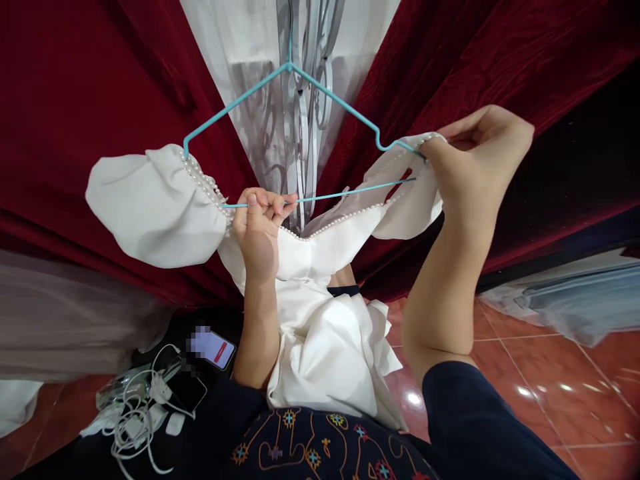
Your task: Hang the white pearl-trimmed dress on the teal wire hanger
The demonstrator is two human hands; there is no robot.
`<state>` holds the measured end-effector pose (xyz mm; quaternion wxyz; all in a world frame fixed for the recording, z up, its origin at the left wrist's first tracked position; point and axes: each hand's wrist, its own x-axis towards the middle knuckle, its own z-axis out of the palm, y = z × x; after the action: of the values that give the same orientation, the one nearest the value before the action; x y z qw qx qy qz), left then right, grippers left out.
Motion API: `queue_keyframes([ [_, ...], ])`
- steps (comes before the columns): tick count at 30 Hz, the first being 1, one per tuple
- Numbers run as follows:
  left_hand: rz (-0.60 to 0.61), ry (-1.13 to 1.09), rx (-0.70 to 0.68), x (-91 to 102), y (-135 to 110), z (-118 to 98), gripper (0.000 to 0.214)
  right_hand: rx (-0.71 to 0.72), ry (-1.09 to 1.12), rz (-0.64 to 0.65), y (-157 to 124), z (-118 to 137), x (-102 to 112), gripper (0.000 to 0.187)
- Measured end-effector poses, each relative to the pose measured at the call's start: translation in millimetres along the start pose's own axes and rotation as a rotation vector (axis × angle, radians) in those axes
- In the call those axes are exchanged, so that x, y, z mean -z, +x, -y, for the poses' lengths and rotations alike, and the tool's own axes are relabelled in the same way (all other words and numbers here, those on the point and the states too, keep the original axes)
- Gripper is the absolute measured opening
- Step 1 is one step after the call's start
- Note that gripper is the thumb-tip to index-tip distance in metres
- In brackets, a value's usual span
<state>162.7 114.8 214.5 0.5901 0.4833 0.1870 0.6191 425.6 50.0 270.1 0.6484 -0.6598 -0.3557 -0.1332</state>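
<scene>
A white dress (320, 260) with pearl-beaded edging hangs from a light-blue hanger (334, 95) in front of me. Its puffed sleeve (155, 213) sits over the hanger's left end. My left hand (260, 230) is closed around the hanger's lower bar, close to that sleeve. At the other end, my right hand (480, 150) pinches the beaded edge of the dress's other sleeve (413, 200), beside the notch and tip of the hanger. The fingertips there are partly hidden by the hand. The skirt (330, 347) drapes down towards my lap.
Dark red curtains (100, 87) flank a grey scrolled metal frame (303, 127) behind the hanger. At lower left, a phone (217, 350), tangled white cables (133, 427) and a small white case (175, 423) lie on a black surface. Pale tulle (575, 293) is at right above the red tiled floor (540, 380).
</scene>
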Motion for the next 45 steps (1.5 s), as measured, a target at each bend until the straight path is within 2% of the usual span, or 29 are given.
queue_keyframes([
  [5,-0.002,0.020,-0.003,-3.7,-2,1,0.033,0.183,0.016,0.155,-3,38,-12,0.015],
  [8,0.010,-0.022,-0.015,-2.8,-1,5,0.030,0.226,0.092,0.270,-16,53,-21,0.021],
  [10,0.018,-0.030,-0.011,0.2,1,7,0.029,0.213,0.113,0.318,-31,59,-21,0.025],
  [12,0.019,-0.006,0.002,3.2,2,8,0.029,0.210,0.173,0.292,-50,64,-18,0.027],
  [14,0.020,0.006,0.005,4.4,3,7,0.029,0.215,0.260,0.274,-74,67,-16,0.024],
  [15,0.023,0.003,0.003,4.2,3,7,0.030,0.209,0.292,0.305,-86,68,-17,0.021],
  [19,0.013,0.038,0.028,1.9,0,6,0.032,0.142,0.286,0.606,-126,58,-38,0.021],
  [21,0.005,0.074,0.046,3.2,-3,8,0.031,0.128,0.314,0.590,-138,47,-53,0.022],
  [25,0.061,0.119,0.138,11.5,-15,6,0.038,0.147,0.363,0.422,-145,33,-66,0.019],
  [28,0.238,0.254,0.223,12.9,-30,-12,0.041,0.162,0.382,0.413,-141,32,-62,0.017],
  [30,0.306,0.337,0.144,8.3,-39,-32,0.031,0.163,0.375,0.430,-140,32,-59,0.017],
  [32,0.213,0.366,-0.084,2.5,-45,-52,0.019,0.155,0.367,0.431,-140,32,-58,0.017],
  [34,0.027,0.427,-0.350,0.9,-44,-67,0.016,0.147,0.373,0.416,-142,32,-59,0.016],
  [36,-0.116,0.535,-0.515,6.1,-34,-78,0.012,0.143,0.373,0.404,-143,31,-60,0.016],
  [38,-0.146,0.597,-0.491,15.2,-18,-85,0.015,0.145,0.363,0.408,-144,31,-61,0.017],
  [40,-0.122,0.621,-0.377,22.9,-1,-88,0.032,0.154,0.363,0.414,-144,30,-62,0.017],
  [42,-0.130,0.684,-0.294,25.9,15,-89,0.040,0.165,0.373,0.411,-144,29,-62,0.017],
  [45,-0.188,0.757,-0.286,27.4,37,-88,0.027,0.172,0.360,0.395,-144,29,-63,0.018],
])
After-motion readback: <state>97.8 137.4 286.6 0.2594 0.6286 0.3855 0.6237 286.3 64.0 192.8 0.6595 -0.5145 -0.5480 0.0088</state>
